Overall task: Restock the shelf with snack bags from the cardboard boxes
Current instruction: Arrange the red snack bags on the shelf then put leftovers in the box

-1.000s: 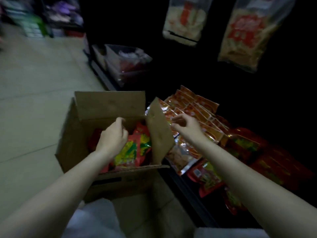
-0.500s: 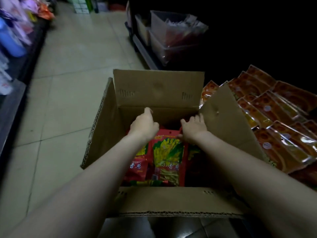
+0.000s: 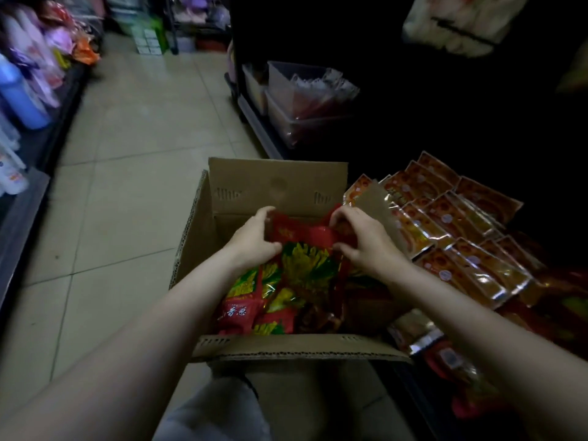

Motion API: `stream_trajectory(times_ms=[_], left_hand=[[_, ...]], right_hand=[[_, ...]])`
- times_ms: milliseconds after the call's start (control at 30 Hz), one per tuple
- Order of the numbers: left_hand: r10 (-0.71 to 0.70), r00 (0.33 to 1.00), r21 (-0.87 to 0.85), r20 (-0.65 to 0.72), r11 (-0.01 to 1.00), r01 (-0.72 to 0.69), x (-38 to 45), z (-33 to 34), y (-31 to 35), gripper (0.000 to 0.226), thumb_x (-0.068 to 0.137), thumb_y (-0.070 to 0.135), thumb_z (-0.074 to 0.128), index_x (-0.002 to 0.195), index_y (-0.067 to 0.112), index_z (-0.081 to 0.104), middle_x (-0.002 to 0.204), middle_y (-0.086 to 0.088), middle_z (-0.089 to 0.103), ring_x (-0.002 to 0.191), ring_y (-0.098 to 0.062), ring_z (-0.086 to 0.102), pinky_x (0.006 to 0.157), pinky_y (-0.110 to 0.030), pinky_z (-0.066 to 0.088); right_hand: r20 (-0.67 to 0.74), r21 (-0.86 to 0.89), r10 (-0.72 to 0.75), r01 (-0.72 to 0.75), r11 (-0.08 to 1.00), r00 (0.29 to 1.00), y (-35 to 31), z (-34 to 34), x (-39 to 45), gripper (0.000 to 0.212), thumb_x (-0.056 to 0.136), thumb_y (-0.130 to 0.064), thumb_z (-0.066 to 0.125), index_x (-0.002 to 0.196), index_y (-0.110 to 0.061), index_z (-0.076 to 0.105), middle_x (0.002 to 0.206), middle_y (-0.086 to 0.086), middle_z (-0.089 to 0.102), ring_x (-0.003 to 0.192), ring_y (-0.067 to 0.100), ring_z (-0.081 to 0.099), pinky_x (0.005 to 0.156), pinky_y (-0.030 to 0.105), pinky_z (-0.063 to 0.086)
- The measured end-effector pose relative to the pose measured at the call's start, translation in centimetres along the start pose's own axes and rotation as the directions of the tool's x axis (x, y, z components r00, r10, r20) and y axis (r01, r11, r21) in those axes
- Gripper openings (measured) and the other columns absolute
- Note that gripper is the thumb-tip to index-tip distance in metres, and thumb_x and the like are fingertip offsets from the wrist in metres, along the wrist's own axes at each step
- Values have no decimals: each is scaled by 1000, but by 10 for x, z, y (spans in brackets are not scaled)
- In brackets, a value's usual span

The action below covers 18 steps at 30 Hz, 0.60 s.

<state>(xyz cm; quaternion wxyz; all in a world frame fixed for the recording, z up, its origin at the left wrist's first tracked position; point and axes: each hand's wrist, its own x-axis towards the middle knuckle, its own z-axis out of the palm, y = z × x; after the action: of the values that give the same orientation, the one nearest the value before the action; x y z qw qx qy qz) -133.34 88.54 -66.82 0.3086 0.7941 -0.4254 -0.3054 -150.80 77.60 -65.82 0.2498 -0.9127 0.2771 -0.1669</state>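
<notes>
Pale floor tiles (image 3: 133, 173) run up a dim shop aisle from the centre toward 12 o'clock, with goods blurred along a rack at 9 and 10 o'clock, a blue bottle (image 3: 19, 100) among them. At the middle of the view sits an open cardboard box (image 3: 276, 186) on the floor, its far flap standing upright and its near flap (image 3: 299, 348) folded out toward the person. Inside lie red snack bags printed with yellow and green; one red snack bag (image 3: 302, 237) is raised at the far end of the box, above the others (image 3: 251, 300).

Both hands are on that raised bag. The left hand (image 3: 254, 240) grips its left edge, fingers curled over the top and thumb underneath. The right hand (image 3: 366, 240) pinches the right side, fingers bent over the upper corner and thumb pressed against the bag's face. Whether they hold one bag or a few together is hard to tell in this light.

At 3 o'clock, just beside the box, the low shelf (image 3: 413, 393) carries rows of orange packets (image 3: 451, 224) laid overlapping, their film catching glare, and the box's right flap (image 3: 378, 211) leans over the nearest of them. Darker red packets (image 3: 458, 364) lie at 4 o'clock near the shelf's front edge. Toward 1 o'clock, farther along the same shelving, clear plastic bins (image 3: 299, 100) hold wrapped goods, and a pale bag (image 3: 458, 23) hangs at 2 o'clock against the dark. At 6 o'clock, the person's light trouser leg (image 3: 216, 412) shows below the box.
</notes>
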Motion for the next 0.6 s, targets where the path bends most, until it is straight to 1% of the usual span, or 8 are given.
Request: stream_trajectory(times_ms=[67, 133, 233, 300, 367, 433, 533, 600], left_hand=[[94, 993, 44, 68, 994, -98, -14, 2, 16, 74, 84, 22, 66, 144, 38, 24, 147, -5, 34, 135, -31, 31, 112, -43, 29], [181, 982, -40, 56, 983, -179, -27, 7, 38, 77, 79, 30, 72, 141, 41, 27, 144, -1, 35, 135, -27, 29, 113, -45, 26], [190, 982, -451, -18, 875, -177, -49, 16, 80, 78, 78, 21, 75, 141, 27, 29, 129, 6, 49, 117, -12, 49, 99, -28, 40], [186, 982, -601, -41, 781, -173, -62, 26, 102, 52, 81, 14, 70, 128, 17, 48, 115, -2, 65, 98, -11, 64, 83, -24, 52], [238, 969, -618, -63, 754, -225, -72, 37, 120, 25, 84, 12, 67, 108, 17, 62, 98, 1, 72, 85, -7, 68, 71, -19, 55], [286, 958, -617, -30, 748, -243, -77, 48, 137, 18, 85, 12, 65, 101, 19, 65, 87, 8, 72, 80, -6, 69, 66, -16, 55], [405, 906, -515, 125, 807, -289, -81, 72, 163, 32, 85, 16, 65, 117, 14, 62, 103, 3, 70, 95, -9, 67, 82, -23, 55], [466, 853, -413, 235, 842, -347, -85, 94, 180, 40, 85, 20, 66, 123, 10, 59, 115, -2, 66, 105, -13, 63, 91, -31, 53]], right_hand=[[-38, -22, -67, 67, 998, 997, -13, -38, -22, 33, 78, -1, 70, 104, -11, 53, 101, -4, 55, 93, 13, 55, 76, 18, 42], [-97, -41, -112, 108, 993, 989, -23, -72, -44, 30, 79, -2, 70, 104, -10, 55, 101, -3, 57, 91, 11, 57, 75, 21, 46], [-231, -100, -179, 159, 982, 956, -29, -117, -75, 26, 80, -4, 70, 102, -8, 58, 100, -5, 57, 92, 7, 56, 75, 26, 48], [-303, -109, -155, 128, 986, 940, -27, -145, -93, 21, 81, -4, 69, 100, -9, 61, 99, -6, 57, 93, 10, 57, 77, 27, 48], [-303, -58, -77, 62, 996, 950, -20, -169, -112, 15, 85, -1, 63, 95, -13, 66, 96, -6, 61, 94, 10, 59, 80, 20, 48], [-300, -28, -6, -3, 1000, 954, -9, -189, -134, 20, 88, 2, 57, 91, -14, 69, 91, -6, 65, 90, 8, 61, 80, 14, 48], [-376, -80, 88, -127, 989, 923, 13, -221, -174, 24, 90, 4, 53, 91, -15, 67, 84, -12, 62, 83, -3, 59, 76, 3, 44], [-412, -139, 131, -204, 969, 902, 26, -238, -199, 25, 90, 5, 53, 96, -15, 65, 88, -12, 60, 85, -3, 57, 78, 1, 40]])
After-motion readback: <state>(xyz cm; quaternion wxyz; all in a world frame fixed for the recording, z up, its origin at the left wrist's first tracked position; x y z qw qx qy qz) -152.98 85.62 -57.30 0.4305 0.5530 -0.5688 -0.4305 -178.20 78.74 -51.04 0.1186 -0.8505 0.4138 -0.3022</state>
